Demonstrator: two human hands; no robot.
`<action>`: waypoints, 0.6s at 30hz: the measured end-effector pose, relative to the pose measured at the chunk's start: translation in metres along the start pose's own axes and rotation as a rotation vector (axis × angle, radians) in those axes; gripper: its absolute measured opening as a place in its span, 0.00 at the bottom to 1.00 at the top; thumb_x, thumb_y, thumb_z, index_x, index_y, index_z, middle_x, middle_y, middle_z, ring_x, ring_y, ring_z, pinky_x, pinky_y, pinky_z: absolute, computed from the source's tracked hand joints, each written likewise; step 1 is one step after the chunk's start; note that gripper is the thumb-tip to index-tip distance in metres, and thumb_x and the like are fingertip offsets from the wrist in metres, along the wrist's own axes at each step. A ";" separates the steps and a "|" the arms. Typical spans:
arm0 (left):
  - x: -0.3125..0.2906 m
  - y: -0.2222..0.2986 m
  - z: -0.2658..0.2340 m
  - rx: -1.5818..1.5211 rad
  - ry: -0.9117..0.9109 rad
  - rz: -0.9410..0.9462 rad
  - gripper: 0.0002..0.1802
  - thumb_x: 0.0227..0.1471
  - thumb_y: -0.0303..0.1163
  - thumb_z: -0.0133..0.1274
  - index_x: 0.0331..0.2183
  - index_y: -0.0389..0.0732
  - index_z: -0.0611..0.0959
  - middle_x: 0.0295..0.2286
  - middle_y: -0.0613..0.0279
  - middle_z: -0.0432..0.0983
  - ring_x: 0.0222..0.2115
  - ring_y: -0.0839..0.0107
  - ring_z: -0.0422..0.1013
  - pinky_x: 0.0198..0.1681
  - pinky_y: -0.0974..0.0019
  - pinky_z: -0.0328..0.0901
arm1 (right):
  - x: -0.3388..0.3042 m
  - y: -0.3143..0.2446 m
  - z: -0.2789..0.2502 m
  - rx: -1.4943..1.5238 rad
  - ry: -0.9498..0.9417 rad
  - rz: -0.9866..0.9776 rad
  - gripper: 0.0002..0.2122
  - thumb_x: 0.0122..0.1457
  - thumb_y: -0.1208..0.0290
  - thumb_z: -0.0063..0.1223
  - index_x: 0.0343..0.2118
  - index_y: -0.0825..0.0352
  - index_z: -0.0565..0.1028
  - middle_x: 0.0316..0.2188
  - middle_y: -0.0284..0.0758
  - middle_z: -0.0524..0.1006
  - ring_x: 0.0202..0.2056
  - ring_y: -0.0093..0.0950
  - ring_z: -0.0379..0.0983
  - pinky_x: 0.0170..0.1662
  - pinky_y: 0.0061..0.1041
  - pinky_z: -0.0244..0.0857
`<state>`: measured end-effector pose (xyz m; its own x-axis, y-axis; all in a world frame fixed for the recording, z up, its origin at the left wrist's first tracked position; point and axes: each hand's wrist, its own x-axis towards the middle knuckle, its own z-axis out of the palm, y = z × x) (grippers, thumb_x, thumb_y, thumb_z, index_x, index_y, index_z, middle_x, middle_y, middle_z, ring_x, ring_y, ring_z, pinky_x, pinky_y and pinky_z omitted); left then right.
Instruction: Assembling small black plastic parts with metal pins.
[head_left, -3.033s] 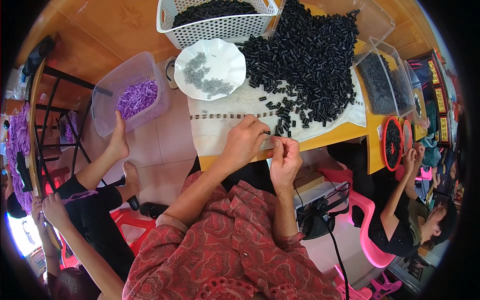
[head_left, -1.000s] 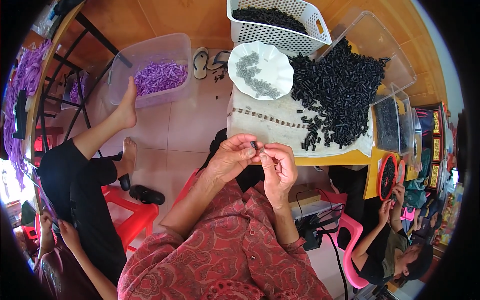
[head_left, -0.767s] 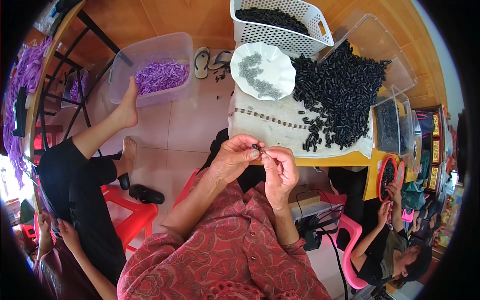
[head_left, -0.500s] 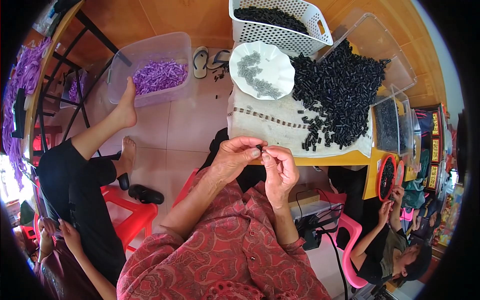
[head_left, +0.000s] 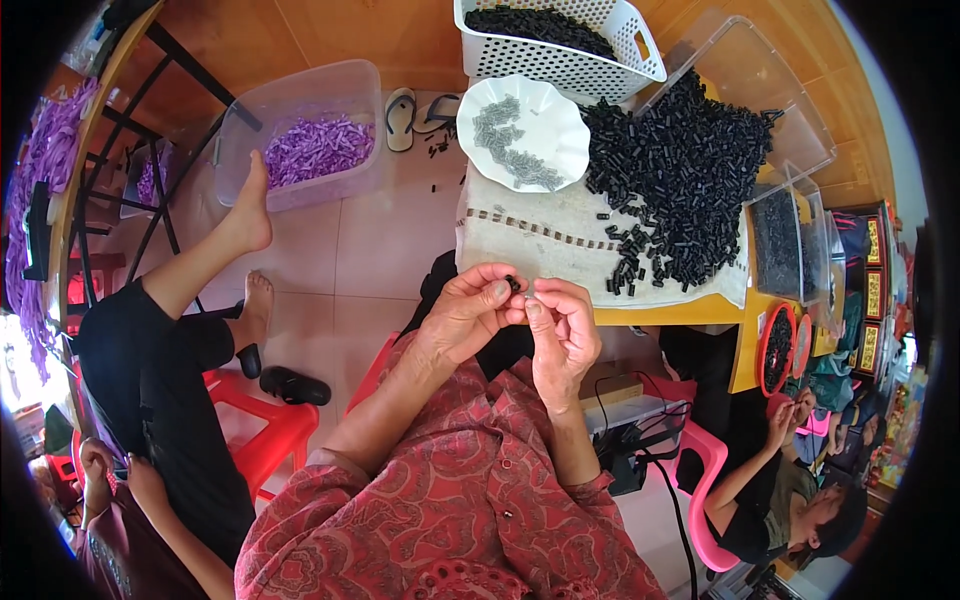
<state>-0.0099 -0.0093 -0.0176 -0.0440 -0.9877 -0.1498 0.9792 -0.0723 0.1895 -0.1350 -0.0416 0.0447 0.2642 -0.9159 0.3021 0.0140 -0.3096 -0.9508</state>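
Note:
My left hand (head_left: 468,310) pinches a short black tube-like piece (head_left: 513,284) between thumb and fingertips, just off the table's front edge. Close beside it, my right hand (head_left: 560,328) is closed in a pinch on a tiny greyish piece (head_left: 530,295), too small to name. Both sets of fingertips nearly meet. Beyond them, a white wavy-rimmed plate (head_left: 562,122) carries small clear-grey pieces (head_left: 500,125). To its right, a large heap of short black tubes (head_left: 685,180) spreads over a pale cloth (head_left: 545,260).
A white perforated basket (head_left: 560,70) of black pieces stands at the back. Clear plastic boxes (head_left: 790,240) line the right. A purple-filled tub (head_left: 345,85) sits on the floor at left. One person (head_left: 150,400) sits left; another (head_left: 770,490) works at right by a red round tray (head_left: 765,350).
My left fingers have tilted the black tube so that more of it shows. My right fingertips have parted slightly from it, the tiny greyish piece showing at their tip.

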 end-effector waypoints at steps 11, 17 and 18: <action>0.002 -0.006 0.000 0.069 -0.043 0.049 0.12 0.55 0.21 0.50 0.43 0.36 0.78 0.38 0.54 0.77 0.37 0.68 0.74 0.41 0.64 0.71 | -0.002 0.006 -0.001 0.072 0.014 0.100 0.04 0.57 0.83 0.52 0.34 0.75 0.72 0.40 0.42 0.70 0.32 0.24 0.74 0.36 0.20 0.72; 0.002 -0.007 0.004 0.113 -0.046 0.080 0.12 0.54 0.20 0.50 0.42 0.36 0.78 0.38 0.53 0.77 0.37 0.69 0.74 0.41 0.65 0.71 | -0.001 0.005 -0.003 0.035 0.019 0.096 0.03 0.56 0.84 0.52 0.33 0.75 0.72 0.40 0.42 0.71 0.32 0.23 0.74 0.36 0.19 0.71; 0.002 -0.007 0.004 0.135 -0.047 0.083 0.12 0.54 0.20 0.50 0.42 0.36 0.79 0.38 0.53 0.77 0.37 0.69 0.74 0.41 0.65 0.71 | -0.002 0.005 -0.003 0.043 0.020 0.105 0.03 0.56 0.84 0.52 0.33 0.75 0.72 0.40 0.41 0.70 0.31 0.23 0.74 0.35 0.19 0.71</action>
<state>-0.0175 -0.0110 -0.0156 0.0232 -0.9963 -0.0833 0.9445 -0.0055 0.3286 -0.1384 -0.0424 0.0399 0.2472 -0.9477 0.2021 0.0287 -0.2013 -0.9791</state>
